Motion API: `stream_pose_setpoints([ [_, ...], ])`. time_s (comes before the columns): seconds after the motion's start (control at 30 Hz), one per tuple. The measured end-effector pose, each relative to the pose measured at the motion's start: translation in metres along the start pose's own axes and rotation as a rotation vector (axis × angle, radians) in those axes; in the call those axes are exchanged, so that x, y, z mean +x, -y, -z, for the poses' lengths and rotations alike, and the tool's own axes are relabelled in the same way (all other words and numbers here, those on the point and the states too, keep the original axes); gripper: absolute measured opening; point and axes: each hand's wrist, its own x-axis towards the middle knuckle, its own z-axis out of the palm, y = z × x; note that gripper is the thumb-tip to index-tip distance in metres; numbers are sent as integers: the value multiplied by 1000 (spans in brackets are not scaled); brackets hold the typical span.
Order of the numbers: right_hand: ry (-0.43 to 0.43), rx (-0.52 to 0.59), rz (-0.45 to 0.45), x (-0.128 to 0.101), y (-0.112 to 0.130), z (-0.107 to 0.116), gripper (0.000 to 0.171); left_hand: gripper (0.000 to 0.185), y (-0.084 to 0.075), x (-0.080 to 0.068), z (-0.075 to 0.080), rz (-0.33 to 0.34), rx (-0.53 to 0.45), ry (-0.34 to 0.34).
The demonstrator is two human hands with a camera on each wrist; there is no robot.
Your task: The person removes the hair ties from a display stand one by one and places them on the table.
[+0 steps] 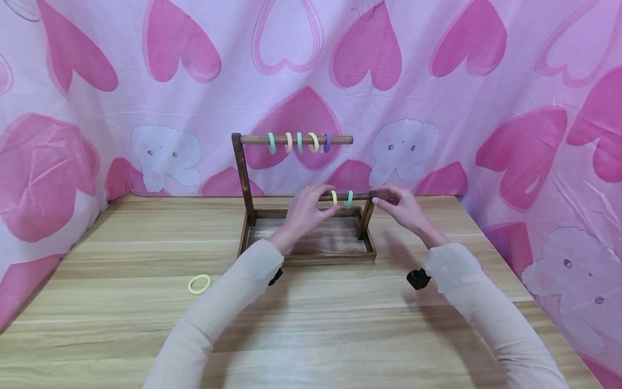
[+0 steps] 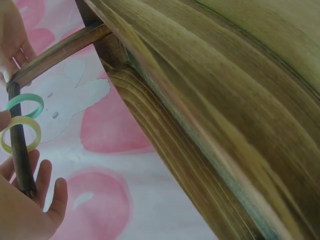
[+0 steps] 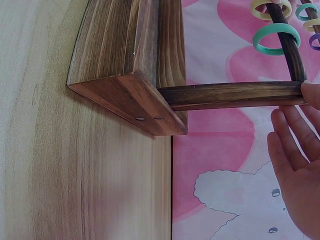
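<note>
A dark wooden rack [image 1: 306,254] stands on the table, with a tray base, a tall left post and a short right post [image 1: 365,219]. Its top rod [image 1: 296,140] carries several coloured hair rings. The lower rod [image 1: 357,196] carries a yellow ring [image 1: 333,197] and a teal ring [image 1: 349,199]. My left hand [image 1: 311,208] curls round the lower rod's free end [image 2: 19,150], just beside the yellow ring [image 2: 20,134]. My right hand [image 1: 393,204] pinches the rod's other end where it meets the short post [image 3: 230,95], thumb on the joint and other fingers [image 3: 290,150] straight.
A loose yellow hair ring [image 1: 200,284] lies on the wooden table [image 1: 340,324] at the front left. Pink heart-patterned cloth [image 1: 437,97] hangs behind and to both sides. The table's right edge [image 1: 505,265] runs close to my right arm.
</note>
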Motion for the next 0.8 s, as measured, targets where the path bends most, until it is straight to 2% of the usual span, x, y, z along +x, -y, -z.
stream_pose_setpoints([
  [0.2, 3, 4, -2, 0, 0, 0, 32, 47, 2, -2, 4, 8, -44, -5],
  [0.8, 8, -10, -11, 0, 2, 0, 32, 44, 12, -10, 18, 18, -88, -41],
])
